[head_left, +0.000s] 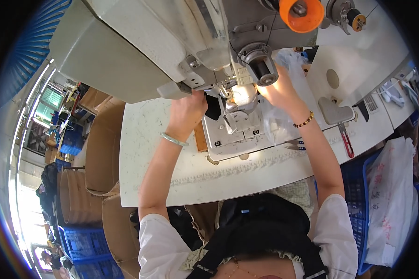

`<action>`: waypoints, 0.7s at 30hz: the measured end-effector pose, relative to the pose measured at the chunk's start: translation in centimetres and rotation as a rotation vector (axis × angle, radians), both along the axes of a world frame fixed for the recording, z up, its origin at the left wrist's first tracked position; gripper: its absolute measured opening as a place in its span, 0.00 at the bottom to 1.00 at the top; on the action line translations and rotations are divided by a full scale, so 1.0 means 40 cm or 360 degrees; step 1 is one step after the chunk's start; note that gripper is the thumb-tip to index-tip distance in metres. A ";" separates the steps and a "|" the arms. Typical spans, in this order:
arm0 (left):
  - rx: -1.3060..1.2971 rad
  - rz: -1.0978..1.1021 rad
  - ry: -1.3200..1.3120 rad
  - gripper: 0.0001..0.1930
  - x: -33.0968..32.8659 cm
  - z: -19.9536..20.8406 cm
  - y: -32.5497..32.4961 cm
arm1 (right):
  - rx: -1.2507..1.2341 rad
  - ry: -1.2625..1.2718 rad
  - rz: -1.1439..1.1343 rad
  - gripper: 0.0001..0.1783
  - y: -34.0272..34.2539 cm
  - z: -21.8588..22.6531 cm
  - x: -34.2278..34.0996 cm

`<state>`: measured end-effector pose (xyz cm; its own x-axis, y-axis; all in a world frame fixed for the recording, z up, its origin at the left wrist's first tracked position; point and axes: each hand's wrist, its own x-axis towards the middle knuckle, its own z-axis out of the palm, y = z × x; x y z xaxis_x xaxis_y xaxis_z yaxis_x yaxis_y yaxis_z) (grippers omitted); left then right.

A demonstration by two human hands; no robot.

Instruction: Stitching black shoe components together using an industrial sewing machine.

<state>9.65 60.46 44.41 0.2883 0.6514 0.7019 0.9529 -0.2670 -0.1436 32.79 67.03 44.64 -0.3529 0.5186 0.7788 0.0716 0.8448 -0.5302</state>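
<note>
A lit sewing machine [172, 42] stands over the table, its needle area and metal bed [230, 132] in front of me. My left hand [186, 114], with a pale bangle at the wrist, is closed at the left of the needle area. A small piece of black fabric [212, 108] hangs at its fingers, whose tips are partly hidden under the machine head. On the other side my right hand [284, 93], with a beaded bracelet, reaches in close to the needle. A round tension knob [260, 65] and the lamp's glare hide its fingertips.
Thread snips [294, 145] lie beside my right forearm. A red-handled tool [347, 142] rests farther right, and clear plastic [277, 123] lies beside the bed. Cardboard boxes [104, 149] stand left of the table [149, 172]; a blue crate [358, 209] stands at the lower right.
</note>
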 end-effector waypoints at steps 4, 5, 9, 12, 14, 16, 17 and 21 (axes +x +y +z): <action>0.0027 -0.0056 0.0049 0.05 0.032 0.022 -0.020 | -0.0018 -0.0108 0.0100 0.19 0.003 -0.004 0.009; -0.0110 0.0054 0.0113 0.05 0.032 0.025 -0.027 | -0.0012 -0.0106 0.0101 0.19 0.006 -0.005 0.007; -0.0408 0.0261 0.0103 0.05 0.066 0.050 -0.029 | 0.0184 0.0098 0.0059 0.20 0.022 -0.047 -0.006; -0.0158 0.0209 0.0271 0.04 0.037 0.030 -0.016 | 0.0154 0.0315 0.0113 0.20 0.000 -0.043 -0.034; -0.0141 0.0138 0.0221 0.05 0.048 0.025 -0.030 | 0.0009 0.0332 0.0105 0.19 -0.012 -0.035 -0.025; 0.0039 -0.0010 0.0096 0.10 0.063 0.015 -0.029 | -0.0018 0.0430 0.0167 0.19 -0.005 -0.041 -0.033; 0.0044 -0.0007 0.0104 0.10 0.069 0.009 -0.029 | -0.0049 0.0526 0.0222 0.19 -0.006 -0.041 -0.037; 0.0153 -0.0021 -0.0066 0.12 0.082 0.012 -0.043 | 0.0039 0.0474 0.0172 0.20 -0.004 -0.046 -0.035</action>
